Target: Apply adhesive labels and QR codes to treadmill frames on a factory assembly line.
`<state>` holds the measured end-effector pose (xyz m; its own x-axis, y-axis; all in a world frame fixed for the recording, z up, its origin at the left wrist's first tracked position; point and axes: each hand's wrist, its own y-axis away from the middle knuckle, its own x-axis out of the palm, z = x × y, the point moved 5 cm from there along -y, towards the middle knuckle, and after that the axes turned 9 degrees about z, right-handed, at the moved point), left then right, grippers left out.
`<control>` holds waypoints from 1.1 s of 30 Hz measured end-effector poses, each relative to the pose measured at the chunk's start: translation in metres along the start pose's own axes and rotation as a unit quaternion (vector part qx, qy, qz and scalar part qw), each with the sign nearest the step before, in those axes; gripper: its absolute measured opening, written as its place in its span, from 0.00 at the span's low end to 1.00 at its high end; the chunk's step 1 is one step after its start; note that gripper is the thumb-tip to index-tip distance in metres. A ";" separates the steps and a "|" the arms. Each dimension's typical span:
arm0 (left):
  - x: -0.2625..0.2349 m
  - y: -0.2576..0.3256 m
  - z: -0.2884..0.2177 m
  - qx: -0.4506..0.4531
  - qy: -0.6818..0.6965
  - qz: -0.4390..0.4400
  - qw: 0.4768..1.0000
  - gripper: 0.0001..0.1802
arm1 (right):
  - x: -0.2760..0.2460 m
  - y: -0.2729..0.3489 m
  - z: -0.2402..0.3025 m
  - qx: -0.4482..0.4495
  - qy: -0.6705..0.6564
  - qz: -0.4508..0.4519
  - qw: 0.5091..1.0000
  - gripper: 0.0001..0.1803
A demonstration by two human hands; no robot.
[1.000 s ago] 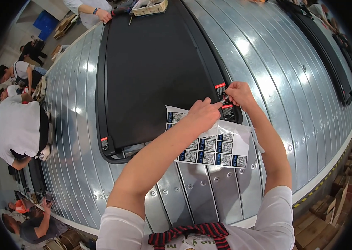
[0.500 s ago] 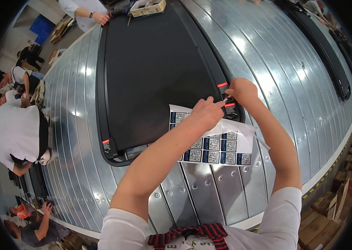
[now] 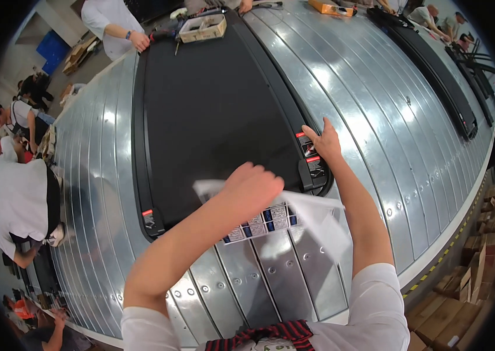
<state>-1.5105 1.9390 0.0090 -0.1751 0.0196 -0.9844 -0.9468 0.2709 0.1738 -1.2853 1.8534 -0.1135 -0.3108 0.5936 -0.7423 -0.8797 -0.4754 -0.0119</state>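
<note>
Two hands are seen: the left hand (image 3: pixel 251 188) is closed on a sticker sheet (image 3: pixel 312 213), while at 2 o'clock the open right hand (image 3: pixel 324 142) is pressed on the black treadmill (image 3: pixel 212 111).

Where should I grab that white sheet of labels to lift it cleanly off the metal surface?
Probably the loose white corner of the sheet of labels, coming from the right. That part already curls up off the metal surface, so fingers can slip under it. The left hand covers the sheet's upper middle; the right hand rests on the black panel's corner.
</note>
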 end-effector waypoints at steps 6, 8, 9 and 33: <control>-0.086 0.170 -0.049 -0.018 0.169 -0.098 0.981 0.12 | -0.007 0.032 -0.002 0.020 0.036 -0.041 0.998 0.44; -0.072 0.208 -0.050 -0.060 0.328 -0.102 0.937 0.17 | -0.023 0.062 -0.013 -0.030 -0.006 -0.030 0.999 0.43; -0.037 0.238 -0.040 -0.122 0.436 -0.127 0.882 0.17 | -0.033 0.094 0.015 -0.017 -0.174 0.010 0.985 0.42; 0.106 0.352 -0.168 -0.045 0.812 -0.115 0.570 0.22 | -0.026 0.597 0.160 0.066 -0.484 0.072 0.870 0.14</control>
<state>-1.9080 1.8745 -0.0297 0.0074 -0.9432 0.3321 -0.9924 0.0338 0.1181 -1.8601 1.6578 0.0064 -0.5232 0.8326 0.1818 -0.8199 -0.5499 0.1591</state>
